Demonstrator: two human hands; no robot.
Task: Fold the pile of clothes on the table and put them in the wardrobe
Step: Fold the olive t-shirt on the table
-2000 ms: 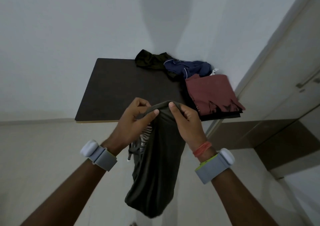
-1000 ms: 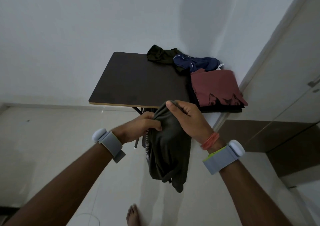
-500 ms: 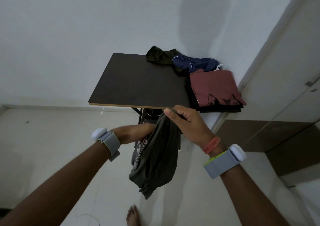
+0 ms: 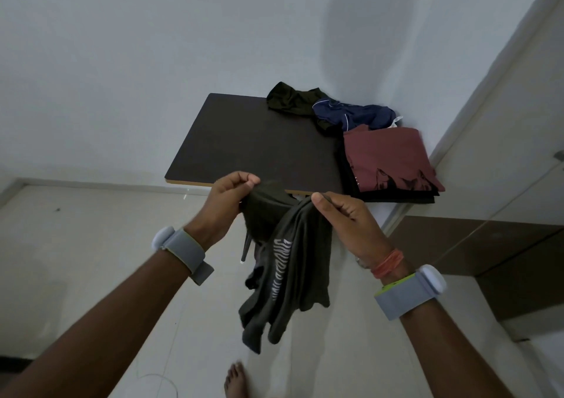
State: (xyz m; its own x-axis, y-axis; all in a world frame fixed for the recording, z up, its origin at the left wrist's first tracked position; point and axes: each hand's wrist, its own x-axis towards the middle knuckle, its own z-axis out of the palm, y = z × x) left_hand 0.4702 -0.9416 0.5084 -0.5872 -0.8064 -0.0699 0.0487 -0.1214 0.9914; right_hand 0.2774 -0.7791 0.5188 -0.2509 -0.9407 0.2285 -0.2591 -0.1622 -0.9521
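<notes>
Both hands pinch one dark olive cloth garment with pale striped print (image 4: 290,263): left hand (image 4: 227,202) grips its upper edge, right hand (image 4: 338,214) the bunched top, and it hangs before the dark rectangular table (image 4: 244,144). On the table's right lies a folded maroon shirt (image 4: 387,156), behind it crumpled navy (image 4: 354,115) and dark green (image 4: 290,100) clothes.

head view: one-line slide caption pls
Left hand and right hand hold up a green garment before a table of clothes.

My feed is dim and bluish; a soft shadow (image 4: 366,49) lies on the wall (image 4: 122,61), focus is sharp, straight lines bow near the edges.
</notes>
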